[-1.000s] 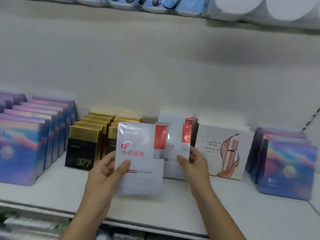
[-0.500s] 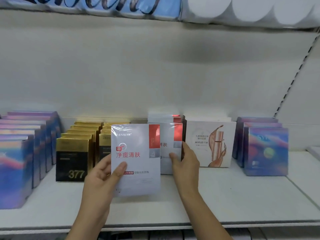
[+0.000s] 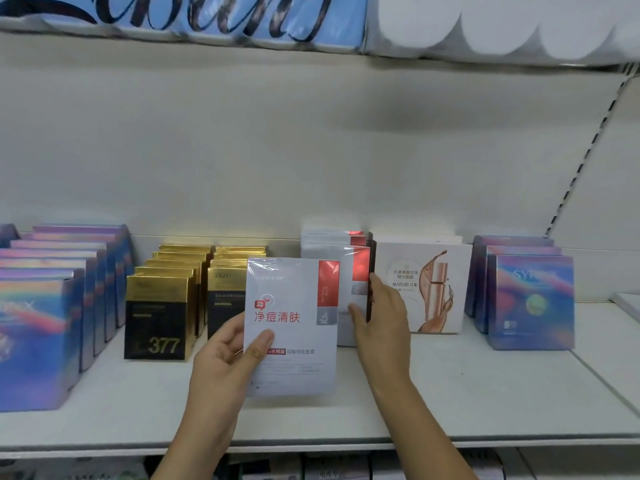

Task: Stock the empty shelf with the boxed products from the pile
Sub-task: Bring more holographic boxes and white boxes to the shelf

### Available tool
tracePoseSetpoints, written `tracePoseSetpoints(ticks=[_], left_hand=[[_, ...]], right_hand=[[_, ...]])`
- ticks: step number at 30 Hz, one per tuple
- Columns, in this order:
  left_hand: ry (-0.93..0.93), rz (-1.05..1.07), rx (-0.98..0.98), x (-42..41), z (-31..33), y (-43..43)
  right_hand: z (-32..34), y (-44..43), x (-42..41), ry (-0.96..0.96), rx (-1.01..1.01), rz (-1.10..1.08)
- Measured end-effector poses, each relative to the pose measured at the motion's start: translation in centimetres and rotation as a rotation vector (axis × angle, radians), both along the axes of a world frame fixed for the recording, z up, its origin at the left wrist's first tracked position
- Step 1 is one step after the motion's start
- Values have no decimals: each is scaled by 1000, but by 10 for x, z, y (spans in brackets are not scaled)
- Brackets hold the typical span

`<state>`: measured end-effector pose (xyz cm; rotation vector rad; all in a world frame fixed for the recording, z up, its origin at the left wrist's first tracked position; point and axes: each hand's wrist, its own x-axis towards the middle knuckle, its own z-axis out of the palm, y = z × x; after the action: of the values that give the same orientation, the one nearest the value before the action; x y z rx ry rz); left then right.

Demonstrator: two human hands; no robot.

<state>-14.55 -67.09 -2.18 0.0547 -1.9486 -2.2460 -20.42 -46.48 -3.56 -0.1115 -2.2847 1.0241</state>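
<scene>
Your white shelf [image 3: 450, 393] looks mostly filled: rows of boxes [image 3: 166, 306] stand across the middle of the frame. One white-and-red box [image 3: 294, 341], low in the middle, is not placed yet. Your left hand [image 3: 225, 362] grips it. Your right hand [image 3: 381, 320] pinches the matching row's front box [image 3: 360, 268].

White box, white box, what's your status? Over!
Left hand grips white box, lower left edge. Right hand holds shelved white boxes at their right side. Gold boxes stand left of that row.

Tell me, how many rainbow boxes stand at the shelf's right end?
3: front box, second box behind it, third box rearmost; others may hide behind.
</scene>
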Motion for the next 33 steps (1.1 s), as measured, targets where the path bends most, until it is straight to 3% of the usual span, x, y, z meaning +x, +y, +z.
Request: tracePoseSetpoints(ticks=[2, 5, 6, 10, 18, 33], left_hand=[[-6, -10, -5, -2, -2, 5], [-9, -30, 0, -7, -3, 15], [-5, -42, -3, -9, -4, 20], [1, -55, -44, -21, -6, 38], [47, 104, -431, -51, -9, 58], [31, 198, -519, -69, -11, 64]], right_hand=[[5, 6, 11, 41, -145, 64], [21, 14, 34, -61, -686, 317], [25, 15, 41, -114, -762, 411], [19, 18, 46, -152, -622, 409], [5, 22, 27, -87, -436, 160], [4, 16, 7, -95, -356, 88]])
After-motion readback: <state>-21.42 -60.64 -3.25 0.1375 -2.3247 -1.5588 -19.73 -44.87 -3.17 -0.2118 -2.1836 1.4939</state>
